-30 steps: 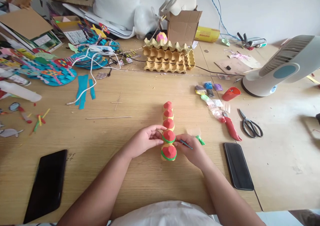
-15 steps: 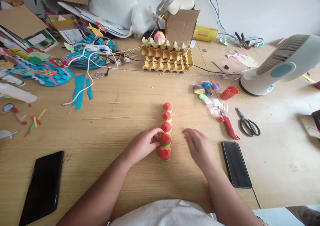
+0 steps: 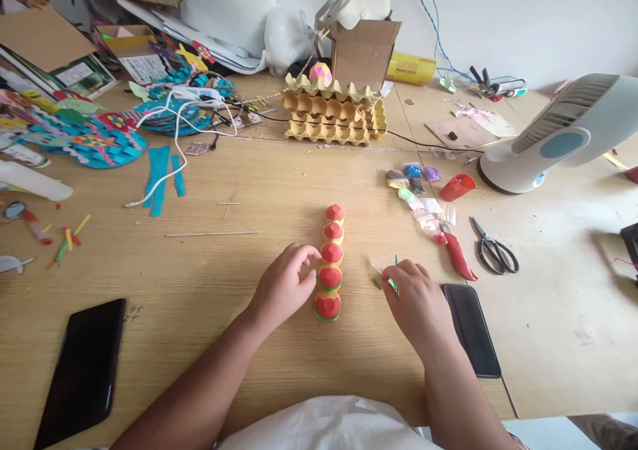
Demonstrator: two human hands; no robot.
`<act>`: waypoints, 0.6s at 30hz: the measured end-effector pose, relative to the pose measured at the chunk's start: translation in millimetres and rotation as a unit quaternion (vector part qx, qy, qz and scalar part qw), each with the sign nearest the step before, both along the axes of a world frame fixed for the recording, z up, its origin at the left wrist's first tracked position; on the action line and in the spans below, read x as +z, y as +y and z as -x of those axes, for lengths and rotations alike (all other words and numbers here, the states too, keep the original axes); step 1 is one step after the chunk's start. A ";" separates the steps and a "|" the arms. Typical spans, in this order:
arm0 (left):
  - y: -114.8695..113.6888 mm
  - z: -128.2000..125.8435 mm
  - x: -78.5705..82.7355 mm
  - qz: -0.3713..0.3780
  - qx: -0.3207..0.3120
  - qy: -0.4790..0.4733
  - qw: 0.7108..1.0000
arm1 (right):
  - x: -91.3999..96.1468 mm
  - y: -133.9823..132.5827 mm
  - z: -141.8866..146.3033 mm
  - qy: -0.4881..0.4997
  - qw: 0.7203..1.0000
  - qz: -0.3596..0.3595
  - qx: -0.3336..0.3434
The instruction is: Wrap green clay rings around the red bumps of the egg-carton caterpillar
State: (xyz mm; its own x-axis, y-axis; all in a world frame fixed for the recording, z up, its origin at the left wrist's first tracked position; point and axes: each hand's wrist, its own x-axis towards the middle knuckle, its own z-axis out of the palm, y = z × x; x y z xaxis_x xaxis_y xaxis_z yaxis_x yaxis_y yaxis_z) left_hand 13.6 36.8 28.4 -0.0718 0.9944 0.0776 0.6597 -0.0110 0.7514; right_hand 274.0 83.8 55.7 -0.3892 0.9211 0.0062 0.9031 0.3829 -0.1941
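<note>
A strip of egg-carton cups (image 3: 331,253) stands lengthwise in front of me, its tops covered red. Green bands run round the two nearest cups. My left hand (image 3: 284,280) is just left of the strip, thumb and forefinger apart, with nothing between them. To the right of the strip, my right hand (image 3: 416,300) pinches a thin blue stick (image 3: 397,260). Its fingertips are over a clear plastic wrapper (image 3: 379,262) with bits of green clay (image 3: 377,283), partly hidden by the fingers.
Right of the strip lie scissors (image 3: 497,246), a red-handled cutter (image 3: 459,256), clay packets (image 3: 412,170), a red cup (image 3: 457,187) and a phone (image 3: 471,330). A fan (image 3: 563,137) stands beyond. Egg cartons (image 3: 329,127) are at the back; a black tablet (image 3: 82,370) lies left.
My right hand has moved slightly right and down, away from the strip, to the green clay. My left hand has drawn back a little from the cups, its fingers opening.
</note>
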 end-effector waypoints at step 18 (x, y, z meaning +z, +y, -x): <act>-5.4 -10.7 17.2 -0.057 -0.059 -0.072 0.994 | 4.2 -3.5 17.6 0.240 0.959 0.142 0.043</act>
State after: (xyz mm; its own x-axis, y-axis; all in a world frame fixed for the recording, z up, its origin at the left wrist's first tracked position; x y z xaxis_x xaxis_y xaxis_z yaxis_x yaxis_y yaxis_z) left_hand 24.4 31.4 45.6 0.0262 0.9818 0.1882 0.5344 -0.1728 0.8274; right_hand 256.4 80.3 59.9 -0.4782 0.8772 -0.0425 0.6510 0.3215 -0.6877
